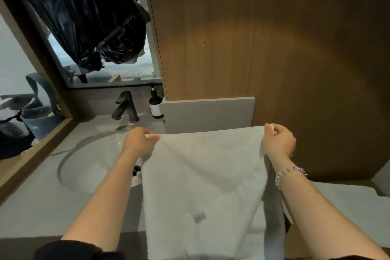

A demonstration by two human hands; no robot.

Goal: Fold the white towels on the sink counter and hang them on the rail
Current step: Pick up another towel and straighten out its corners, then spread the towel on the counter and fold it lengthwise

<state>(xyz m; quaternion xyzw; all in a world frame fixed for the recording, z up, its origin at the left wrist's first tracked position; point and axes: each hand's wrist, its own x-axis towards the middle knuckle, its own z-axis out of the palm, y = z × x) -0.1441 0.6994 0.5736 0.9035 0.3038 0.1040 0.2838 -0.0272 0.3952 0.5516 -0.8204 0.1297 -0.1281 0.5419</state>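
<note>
The folding step looks to be in hand, at its opening: a white towel [202,186] is held up by its two top corners and hangs flat from the centre of the view down toward 6 o'clock, in front of the tabletop [42,207] edge, with a small label [199,217] showing low on the cloth. The left hand [140,143] is clenched on the corner at the towel's 10 o'clock, fingers curled over the hem. The right hand [278,143] pinches the corner at 2 o'clock, cloth bunched under its thumb, a bead bracelet [289,173] on the wrist. The top edge runs nearly taut between them. The next move probably calls for bringing the corners together to halve the towel, keeping the edges matched. No rail can be made out. At 4 o'clock lies a flat white cloth [348,200], perhaps another towel. The sink basin [88,164] sits at 9 o'clock, with the faucet [125,106] and a dark bottle [156,104] at 11 o'clock.
</note>
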